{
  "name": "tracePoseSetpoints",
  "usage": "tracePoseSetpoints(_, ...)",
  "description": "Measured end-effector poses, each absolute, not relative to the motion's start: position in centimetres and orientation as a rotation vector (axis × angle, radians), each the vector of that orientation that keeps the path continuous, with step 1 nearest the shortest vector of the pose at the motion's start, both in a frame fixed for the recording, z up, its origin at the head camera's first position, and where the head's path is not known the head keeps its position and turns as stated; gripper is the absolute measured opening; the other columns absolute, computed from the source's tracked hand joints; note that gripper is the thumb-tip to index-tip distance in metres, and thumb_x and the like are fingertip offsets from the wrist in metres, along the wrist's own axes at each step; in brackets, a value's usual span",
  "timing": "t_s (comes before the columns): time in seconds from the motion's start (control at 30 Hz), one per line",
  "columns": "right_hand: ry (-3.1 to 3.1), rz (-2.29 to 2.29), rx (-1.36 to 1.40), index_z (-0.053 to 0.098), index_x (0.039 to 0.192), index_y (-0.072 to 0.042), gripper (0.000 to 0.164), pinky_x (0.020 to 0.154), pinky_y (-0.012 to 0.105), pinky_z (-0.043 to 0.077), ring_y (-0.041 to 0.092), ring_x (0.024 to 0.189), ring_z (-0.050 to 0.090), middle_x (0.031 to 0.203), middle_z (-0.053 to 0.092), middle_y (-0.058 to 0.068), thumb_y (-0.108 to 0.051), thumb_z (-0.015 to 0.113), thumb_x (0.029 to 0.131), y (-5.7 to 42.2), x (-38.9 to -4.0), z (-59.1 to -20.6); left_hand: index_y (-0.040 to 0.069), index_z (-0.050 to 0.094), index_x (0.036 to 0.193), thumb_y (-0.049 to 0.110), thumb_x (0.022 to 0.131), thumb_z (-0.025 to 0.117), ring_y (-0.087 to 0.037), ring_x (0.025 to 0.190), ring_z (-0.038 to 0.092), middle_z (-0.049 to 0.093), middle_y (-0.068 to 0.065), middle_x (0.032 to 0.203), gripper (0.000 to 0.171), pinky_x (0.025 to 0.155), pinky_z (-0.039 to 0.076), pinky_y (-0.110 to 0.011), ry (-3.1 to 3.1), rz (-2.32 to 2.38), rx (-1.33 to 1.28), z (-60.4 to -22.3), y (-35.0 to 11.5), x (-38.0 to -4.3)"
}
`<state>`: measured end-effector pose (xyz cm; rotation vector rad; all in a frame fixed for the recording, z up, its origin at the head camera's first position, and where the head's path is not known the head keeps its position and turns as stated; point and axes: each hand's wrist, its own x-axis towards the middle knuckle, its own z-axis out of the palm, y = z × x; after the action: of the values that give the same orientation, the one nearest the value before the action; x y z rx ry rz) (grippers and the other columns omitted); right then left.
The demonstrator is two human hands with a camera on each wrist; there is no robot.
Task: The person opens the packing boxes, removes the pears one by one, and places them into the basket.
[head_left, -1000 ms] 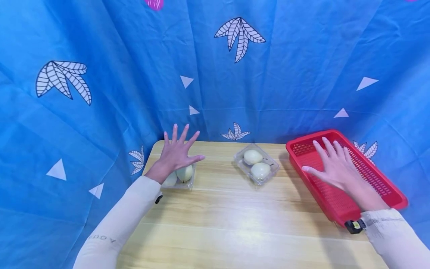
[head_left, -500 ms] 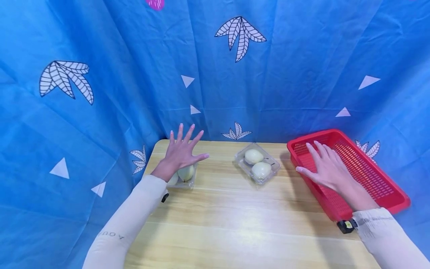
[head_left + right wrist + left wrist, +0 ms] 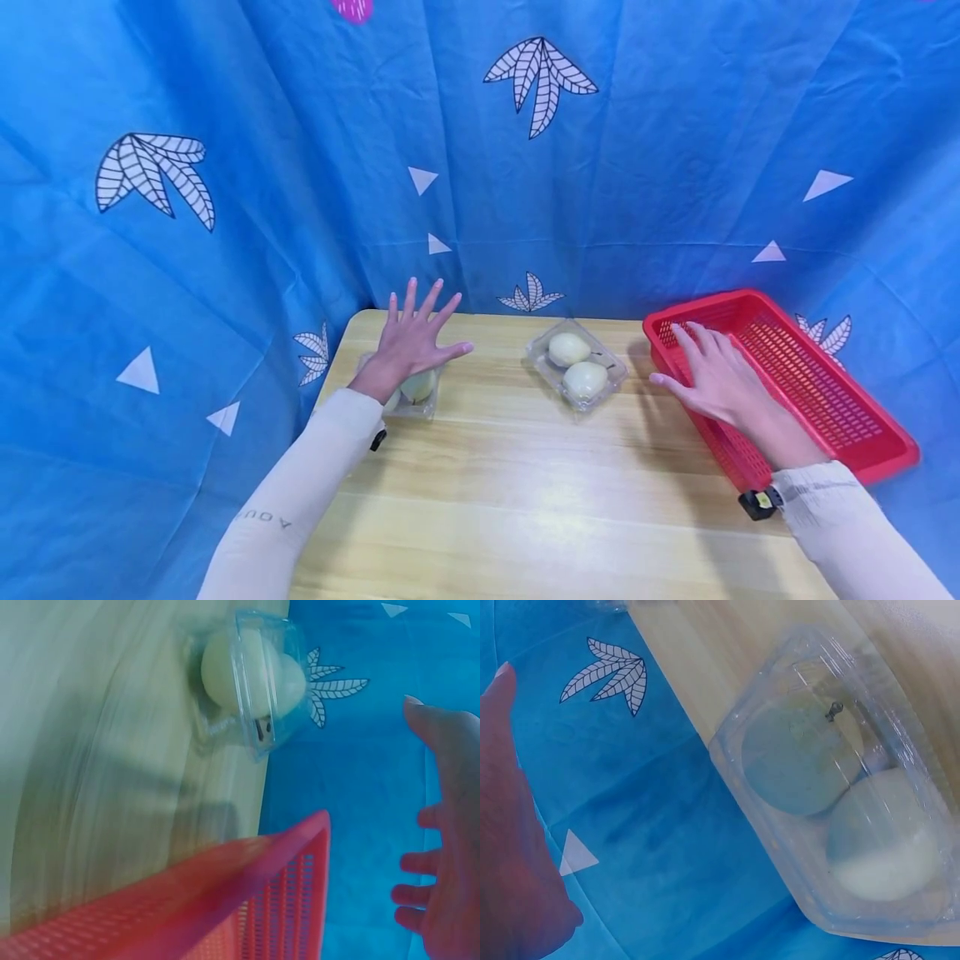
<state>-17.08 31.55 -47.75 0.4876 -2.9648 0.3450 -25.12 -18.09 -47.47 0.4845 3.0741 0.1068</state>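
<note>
The left hand (image 3: 408, 346), fingers spread and holding nothing, hovers in the head view above the desk (image 3: 510, 483) near its far-left corner, partly covering a clear left pack (image 3: 425, 410) of pale fruits (image 3: 417, 387). That pack lies toward the wrist side, under the heel of the hand. The right hand (image 3: 723, 383) holds nothing either, fingers loosely extended over the left rim of a red basket (image 3: 821, 387), which slants along the desk's right side, its long axis running from the far edge toward the near right. Between the hands, by the far edge, a middle pack (image 3: 546, 372) sits cornerwise, its two fruits lined up far left to near right; the right thumb looks nearer to it.

From the left wrist, the left pack's long side follows the desk's edge, well apart from the fingers (only part of the hand shows).

From the right wrist, the middle pack lies off the thumb's side, beyond the basket's rim, apart from the fingers.
</note>
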Motion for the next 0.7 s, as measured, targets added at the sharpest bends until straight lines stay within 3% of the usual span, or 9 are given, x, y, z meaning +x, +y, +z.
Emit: tracePoseSetpoints(0.7,-3.022,0.399,0.461,0.033,0.156,0.007,0.093,0.109,0.072,0.041,0.057,0.134,0.044,0.148,0.044,0.037,-0.058,0.062,0.096,29.9,-17.7,-49.6,0.042,0.009,0.165,0.087,0.089,0.040,-0.039,0.163,-0.011,-0.002,0.000,0.177,0.094,0.129,-0.002,-0.067,3.061,0.212,0.499,-48.8,-17.0,-26.3)
